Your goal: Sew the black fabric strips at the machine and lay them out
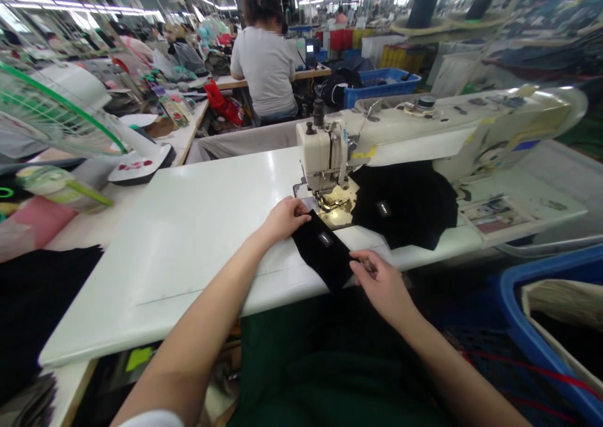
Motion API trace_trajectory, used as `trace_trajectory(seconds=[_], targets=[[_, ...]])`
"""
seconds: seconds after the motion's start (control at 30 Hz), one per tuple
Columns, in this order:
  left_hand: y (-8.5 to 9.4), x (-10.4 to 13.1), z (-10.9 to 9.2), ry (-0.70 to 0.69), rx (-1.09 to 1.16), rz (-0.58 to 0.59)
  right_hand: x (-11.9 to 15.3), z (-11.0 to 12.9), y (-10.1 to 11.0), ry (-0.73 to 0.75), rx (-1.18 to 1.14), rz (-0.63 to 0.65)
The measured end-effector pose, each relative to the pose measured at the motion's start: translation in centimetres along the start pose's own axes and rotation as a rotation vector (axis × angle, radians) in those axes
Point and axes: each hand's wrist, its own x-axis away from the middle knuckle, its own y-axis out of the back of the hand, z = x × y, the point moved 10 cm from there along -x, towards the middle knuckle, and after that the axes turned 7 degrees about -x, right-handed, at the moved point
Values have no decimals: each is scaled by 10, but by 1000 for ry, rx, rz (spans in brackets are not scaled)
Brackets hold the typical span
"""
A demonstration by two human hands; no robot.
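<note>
Dark green cloth [292, 364] over your lap, closest. Blue basket [511, 289] at your right side, pale liner inside. Your hands are apart, both closed on one black fabric piece [313, 260] — it lies at the front edge of the white tabletop [202, 226], small label [325, 238] facing up, lower end over the edge. Your right hand [381, 282] pinches its right edge; something small within those fingers, can't tell what. Your left hand [285, 216] pinches the upper end, just beside the sewing machine's needle area. Sewing machine [325, 154] stands behind; larger black fabric [419, 204], also labelled, under its arm. Green-rimmed fan [61, 100] off left. Beyond — a person in a grey shirt [264, 69], back turned, near a blue bin [384, 83].
</note>
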Motion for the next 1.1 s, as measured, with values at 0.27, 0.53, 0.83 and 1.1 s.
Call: trace_trajectory(seconds=[0.27, 0.53, 0.83, 1.1], targets=[[12, 16, 19, 101, 572, 22, -11, -6, 10, -66, -12, -21], [10, 19, 20, 135, 749, 61, -30, 5, -5, -7, 34, 38], [15, 16, 21, 185, 667, 97, -17, -7, -2, -29, -37, -9], [0, -13, -15, -86, 141, -30, 10, -7, -29, 13, -135, 67]])
